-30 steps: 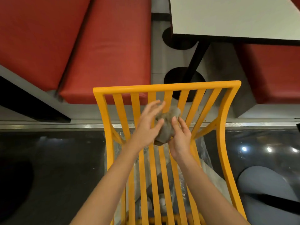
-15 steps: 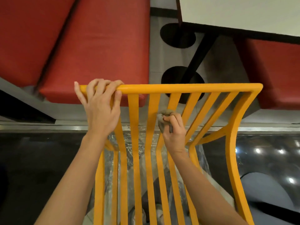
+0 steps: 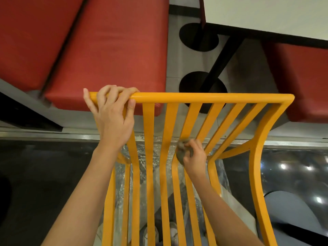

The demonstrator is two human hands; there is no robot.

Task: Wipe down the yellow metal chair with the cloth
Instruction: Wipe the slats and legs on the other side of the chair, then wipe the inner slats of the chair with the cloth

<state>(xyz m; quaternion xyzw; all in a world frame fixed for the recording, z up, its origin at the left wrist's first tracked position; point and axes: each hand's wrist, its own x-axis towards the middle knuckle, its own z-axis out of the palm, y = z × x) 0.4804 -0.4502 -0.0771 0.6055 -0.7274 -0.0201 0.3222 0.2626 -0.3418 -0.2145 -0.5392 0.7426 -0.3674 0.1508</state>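
Note:
The yellow metal chair [image 3: 213, 99] fills the middle of the view, its slatted back seen from above. My left hand [image 3: 111, 118] grips the left end of the top rail. My right hand [image 3: 194, 158] holds a bunched grey cloth [image 3: 181, 150] pressed against one of the middle slats, about halfway down the back. Most of the cloth is hidden under my fingers.
Red padded benches [image 3: 99, 50] lie beyond the chair on the left and at the far right [image 3: 307, 82]. A white table [image 3: 266, 15] on a black pedestal [image 3: 221, 55] stands at the upper right. Dark glossy floor [image 3: 44, 166] lies on both sides, with a grey rounded seat [image 3: 291, 213] at lower right.
My left hand left the cloth and took hold of the top rail's left end. My right hand carried the cloth down the middle slat. The view shifted closer to the chair.

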